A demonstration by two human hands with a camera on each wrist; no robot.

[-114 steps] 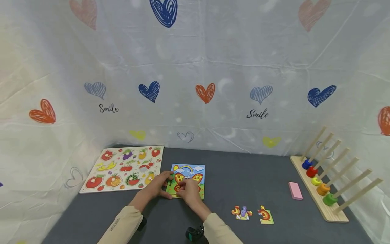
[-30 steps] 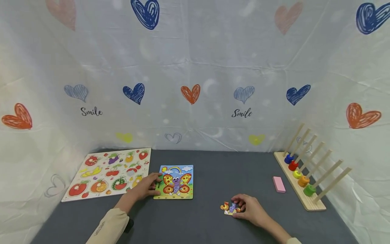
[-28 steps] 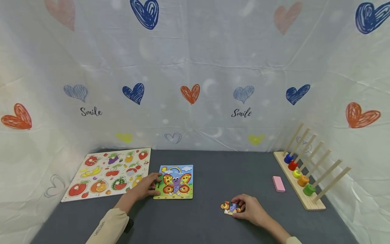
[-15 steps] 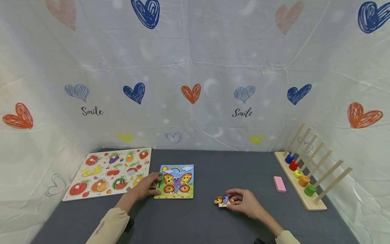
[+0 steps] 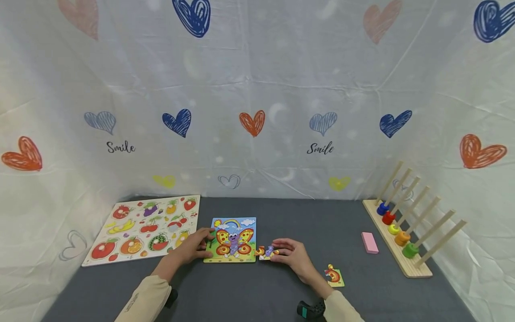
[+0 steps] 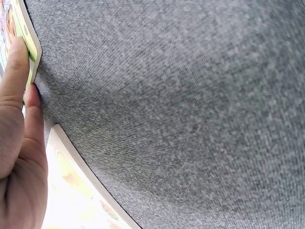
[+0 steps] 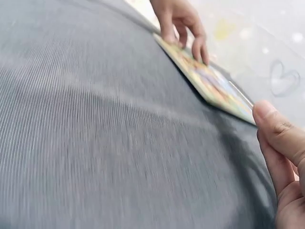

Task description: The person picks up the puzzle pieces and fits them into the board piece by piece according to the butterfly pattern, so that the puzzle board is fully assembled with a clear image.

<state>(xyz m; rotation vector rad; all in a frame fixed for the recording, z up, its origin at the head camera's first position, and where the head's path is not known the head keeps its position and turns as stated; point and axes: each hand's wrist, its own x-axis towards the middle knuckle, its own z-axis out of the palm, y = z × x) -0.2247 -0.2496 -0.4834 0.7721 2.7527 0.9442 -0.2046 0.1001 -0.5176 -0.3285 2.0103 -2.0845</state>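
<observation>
My left hand (image 5: 194, 246) rests at the left edge of a square butterfly puzzle (image 5: 235, 228). In the left wrist view its thumb (image 6: 14, 71) lies straight on the puzzle's green corner and another finger touches the edge. My right hand (image 5: 295, 258) pinches a jigsaw piece (image 5: 265, 252), purple in the middle with orange curls, right beside the puzzle's right edge. In the right wrist view my right thumb (image 7: 276, 124) and a finger come together at the right, with the piece hidden. A loose yellow puzzle piece (image 5: 335, 277) with an orange swirl lies right of my right wrist.
A white fruit board (image 5: 138, 237) lies on the dark grey tabletop (image 5: 241, 295), just left of my left hand. Farther right are a pink block (image 5: 369, 243) and a wooden peg rack (image 5: 418, 264) with coloured rings. A heart-printed sheet (image 5: 281, 156) hangs behind.
My right hand has left the puzzle, picked up the purple-and-orange jigsaw piece at the right and carried it left to the puzzle's edge. The left hand stays at the puzzle's left edge.
</observation>
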